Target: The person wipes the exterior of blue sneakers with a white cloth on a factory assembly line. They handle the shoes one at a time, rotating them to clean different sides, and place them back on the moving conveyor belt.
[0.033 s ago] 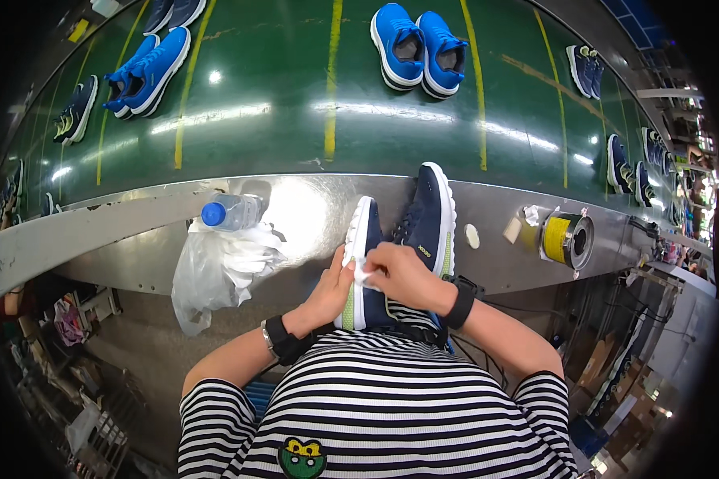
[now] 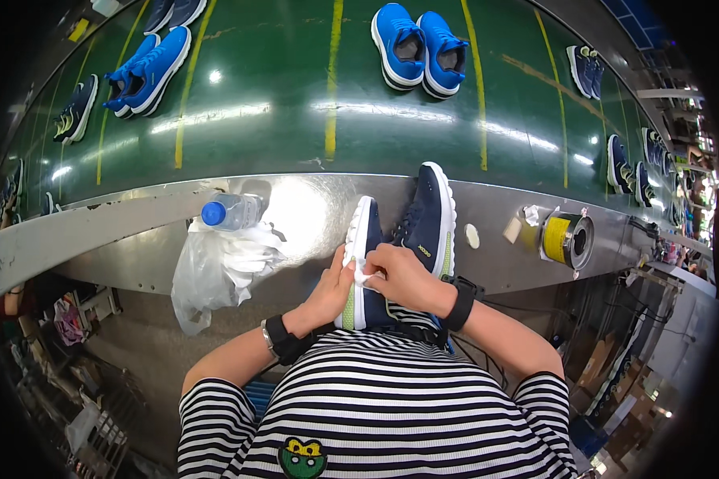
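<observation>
A navy sneaker (image 2: 366, 231) with a white sole and a light green heel section stands in front of my body, toe pointing away. Closed on the left side of its sole is my left hand (image 2: 330, 289). My right hand (image 2: 403, 275) pinches a small white cloth (image 2: 361, 275) and presses it against the sole's upper edge, close to the left fingertips. The matching navy sneaker (image 2: 431, 214) lies just to the right on the metal ledge, tilted, its white sole facing right. My right hand hides part of the held shoe's opening.
A metal ledge (image 2: 495, 263) borders a green conveyor belt (image 2: 272, 80) carrying blue sneakers (image 2: 397, 46) and navy pairs. Left on the ledge are a blue-capped bottle (image 2: 236, 211) and a plastic bag (image 2: 196, 279) with white cloths. To the right sits a yellow-labelled tin (image 2: 558, 239).
</observation>
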`<move>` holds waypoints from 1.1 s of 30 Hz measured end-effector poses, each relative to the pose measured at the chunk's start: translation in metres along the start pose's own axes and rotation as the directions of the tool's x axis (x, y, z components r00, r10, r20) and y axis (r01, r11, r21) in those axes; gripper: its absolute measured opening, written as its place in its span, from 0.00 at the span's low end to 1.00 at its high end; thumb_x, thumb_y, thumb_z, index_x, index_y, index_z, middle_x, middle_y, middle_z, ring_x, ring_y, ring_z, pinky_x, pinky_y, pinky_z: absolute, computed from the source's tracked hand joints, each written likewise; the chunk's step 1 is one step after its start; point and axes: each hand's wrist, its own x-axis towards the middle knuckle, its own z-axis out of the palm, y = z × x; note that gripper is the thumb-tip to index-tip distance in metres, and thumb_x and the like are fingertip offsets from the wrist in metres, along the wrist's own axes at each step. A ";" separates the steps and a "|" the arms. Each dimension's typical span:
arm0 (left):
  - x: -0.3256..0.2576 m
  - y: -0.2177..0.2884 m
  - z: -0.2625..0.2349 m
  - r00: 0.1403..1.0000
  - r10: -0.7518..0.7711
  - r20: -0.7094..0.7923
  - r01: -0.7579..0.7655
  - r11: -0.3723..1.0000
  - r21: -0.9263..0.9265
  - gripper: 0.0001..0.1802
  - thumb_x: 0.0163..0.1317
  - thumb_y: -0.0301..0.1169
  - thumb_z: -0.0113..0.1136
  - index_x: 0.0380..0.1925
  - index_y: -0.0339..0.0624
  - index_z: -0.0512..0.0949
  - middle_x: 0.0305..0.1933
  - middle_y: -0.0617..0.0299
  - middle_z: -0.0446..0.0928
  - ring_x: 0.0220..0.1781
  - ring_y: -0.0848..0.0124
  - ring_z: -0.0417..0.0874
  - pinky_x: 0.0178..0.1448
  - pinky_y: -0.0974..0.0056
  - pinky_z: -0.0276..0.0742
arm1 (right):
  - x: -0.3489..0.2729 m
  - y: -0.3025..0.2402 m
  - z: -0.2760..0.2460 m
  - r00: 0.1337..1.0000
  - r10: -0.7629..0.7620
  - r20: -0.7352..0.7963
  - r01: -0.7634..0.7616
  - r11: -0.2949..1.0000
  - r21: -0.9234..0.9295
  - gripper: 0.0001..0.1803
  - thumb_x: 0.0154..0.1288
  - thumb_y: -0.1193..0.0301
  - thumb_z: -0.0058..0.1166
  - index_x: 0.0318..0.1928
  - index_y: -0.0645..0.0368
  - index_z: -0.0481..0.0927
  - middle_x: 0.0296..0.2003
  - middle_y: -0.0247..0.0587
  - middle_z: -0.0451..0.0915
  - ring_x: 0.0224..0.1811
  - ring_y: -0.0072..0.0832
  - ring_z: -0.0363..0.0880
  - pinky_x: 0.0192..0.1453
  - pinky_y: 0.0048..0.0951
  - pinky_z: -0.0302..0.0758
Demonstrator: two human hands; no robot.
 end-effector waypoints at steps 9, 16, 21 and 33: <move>0.000 -0.005 0.000 1.000 -0.023 -0.011 0.023 0.998 0.058 0.34 0.67 0.46 0.33 0.63 0.28 0.47 0.45 0.30 0.72 0.51 0.41 0.73 0.55 0.55 0.65 | 0.001 -0.003 0.003 1.000 0.019 -0.023 -0.019 0.999 -0.035 0.07 0.47 0.75 0.56 0.25 0.63 0.72 0.25 0.48 0.70 0.29 0.43 0.72 0.34 0.37 0.68; -0.005 0.020 -0.002 0.993 -0.119 0.005 0.118 0.991 0.055 0.33 0.68 0.45 0.32 0.63 0.29 0.47 0.52 0.34 0.69 0.56 0.48 0.70 0.60 0.58 0.61 | 0.020 0.043 -0.001 0.939 0.007 -0.344 -0.091 0.968 -0.232 0.05 0.48 0.78 0.54 0.28 0.63 0.73 0.24 0.48 0.71 0.29 0.45 0.72 0.33 0.38 0.69; -0.005 0.023 -0.006 1.000 -0.020 0.013 0.022 0.995 -0.094 0.29 0.69 0.43 0.31 0.63 0.33 0.51 0.59 0.43 0.63 0.61 0.59 0.64 0.64 0.62 0.56 | 0.019 0.038 -0.007 0.886 0.048 -0.461 -0.077 0.996 -0.046 0.06 0.50 0.78 0.55 0.32 0.63 0.76 0.25 0.45 0.72 0.25 0.37 0.73 0.30 0.31 0.70; 0.013 -0.009 -0.012 0.995 -0.066 -0.077 0.048 0.975 -0.219 0.42 0.67 0.53 0.33 0.64 0.23 0.42 0.66 0.37 0.52 0.69 0.57 0.53 0.69 0.65 0.47 | -0.013 -0.001 -0.026 0.980 0.194 0.047 -0.163 0.640 0.751 0.06 0.58 0.78 0.53 0.38 0.62 0.76 0.32 0.32 0.77 0.31 0.14 0.75 0.32 0.18 0.72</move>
